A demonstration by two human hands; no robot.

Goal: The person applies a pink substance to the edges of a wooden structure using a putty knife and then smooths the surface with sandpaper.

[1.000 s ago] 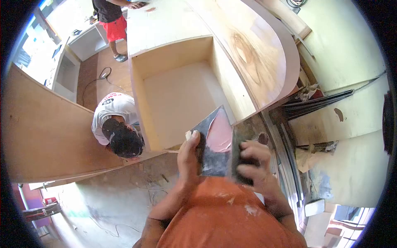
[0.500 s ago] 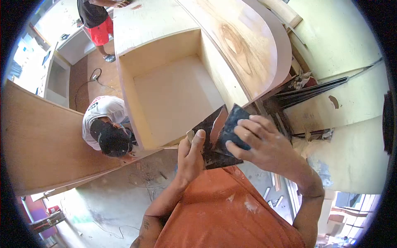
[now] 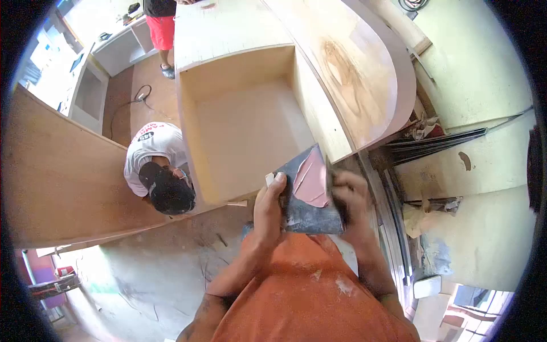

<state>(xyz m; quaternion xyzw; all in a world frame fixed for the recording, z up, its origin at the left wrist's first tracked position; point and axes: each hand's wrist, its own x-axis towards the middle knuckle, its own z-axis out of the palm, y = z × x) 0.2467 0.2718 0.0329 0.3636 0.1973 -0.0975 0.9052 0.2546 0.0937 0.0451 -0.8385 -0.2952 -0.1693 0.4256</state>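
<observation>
My left hand [image 3: 268,208] grips a dark flat putty board [image 3: 310,219] by its left side, thumb on top beside a small pale piece [image 3: 269,179]. A thick smear of pink putty [image 3: 311,182] lies on the board's upper right part, with ridges in it. My right hand [image 3: 352,199] is at the board's right edge, smeared by motion, its fingers curled around a dark putty spreader turned nearly edge-on and mostly hidden. Both hands are in front of my orange shirt, just below the near edge of an open wooden box-like compartment [image 3: 250,131].
Pale wooden panels [image 3: 364,80] with a curved edge stand ahead. To the left, a person in a white shirt and black cap [image 3: 165,188] bends beside the cabinet. Another person in red shorts [image 3: 161,32] stands farther back. A cable [image 3: 139,97] lies on the floor; dark strips [image 3: 439,142] are at right.
The spreader in my right hand has turned from lying across the board to nearly edge-on at its right side, and the pink putty is now in full view. My view has shifted slightly.
</observation>
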